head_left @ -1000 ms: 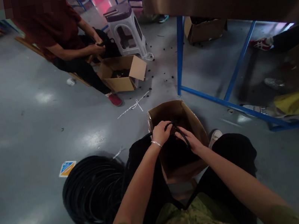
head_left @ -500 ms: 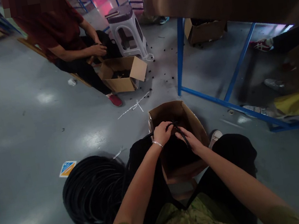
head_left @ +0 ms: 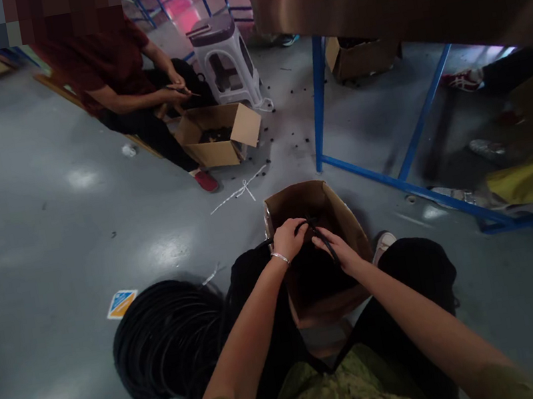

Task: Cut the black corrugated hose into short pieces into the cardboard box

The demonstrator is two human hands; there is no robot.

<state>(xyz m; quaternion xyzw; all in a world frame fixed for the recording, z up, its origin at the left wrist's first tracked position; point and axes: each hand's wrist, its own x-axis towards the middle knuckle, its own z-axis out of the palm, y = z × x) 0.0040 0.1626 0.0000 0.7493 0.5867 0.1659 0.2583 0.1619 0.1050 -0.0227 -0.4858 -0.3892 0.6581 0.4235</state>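
Note:
My left hand [head_left: 290, 237] is closed around a length of black tubing [head_left: 303, 223], bent in an arc over the cardboard box [head_left: 347, 217] between my knees. Facing it, my right hand [head_left: 337, 247] closes on a slim black cutter-like tool [head_left: 325, 243]. The tool's front end meets the tubing near my left fingertips, but its jaws are too dark to make out. On the floor to my left lies a large coil of black tubing [head_left: 144, 354]. The inside of the box is mostly in shadow.
A seated person [head_left: 128, 93] works ahead over an open carton [head_left: 211, 154]. Beside them stands a plastic stool [head_left: 227, 64]. A metal table [head_left: 349, 18] on blue legs is at right, with people's feet beneath. Small black bits and white string [head_left: 245, 187] lie on the floor.
My hands, the tubing and the tool keep nearly the same place. The seated person's hands have shifted slightly, and a thin item now shows in them.

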